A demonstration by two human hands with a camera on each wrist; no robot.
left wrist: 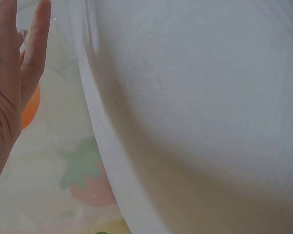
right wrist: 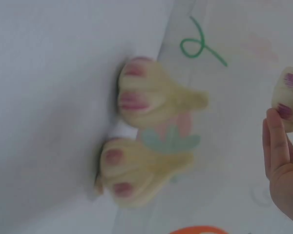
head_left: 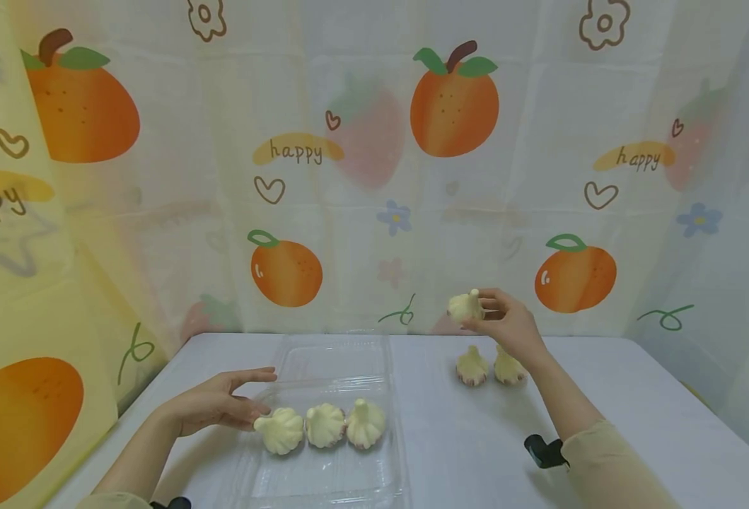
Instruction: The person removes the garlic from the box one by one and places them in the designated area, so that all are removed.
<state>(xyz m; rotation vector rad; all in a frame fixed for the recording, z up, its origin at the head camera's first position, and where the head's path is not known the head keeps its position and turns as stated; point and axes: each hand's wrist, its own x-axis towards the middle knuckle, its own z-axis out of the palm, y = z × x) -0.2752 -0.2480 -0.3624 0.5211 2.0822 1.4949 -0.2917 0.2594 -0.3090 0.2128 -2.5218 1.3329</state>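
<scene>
Garlic bulbs (right wrist: 154,97) — creamy yellow, blotched purple-pink. Plastic container (head_left: 317,484) — clear, colourless. Tabletop (head_left: 463,438): plain white. Backdrop curtain (head_left: 361,42): pale ground, printed orange fruits (head_left: 455,109) with green leaves (head_left: 478,67), brown-outlined hearts (head_left: 272,201), blue flowers (head_left: 387,217). Sleeves (head_left: 616,459): pale beige. Wrist devices (head_left: 544,452): black.

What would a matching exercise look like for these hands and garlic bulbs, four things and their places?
1. Right hand
2. Left hand
3. Row of three garlic bulbs
4. Pair of garlic bulbs

A. Inside the clear container
B. Raised, holding another bulb
C. At the container's left side
D. On the table, right of the container

Pairs: 1-B; 2-C; 3-A; 4-D
</scene>
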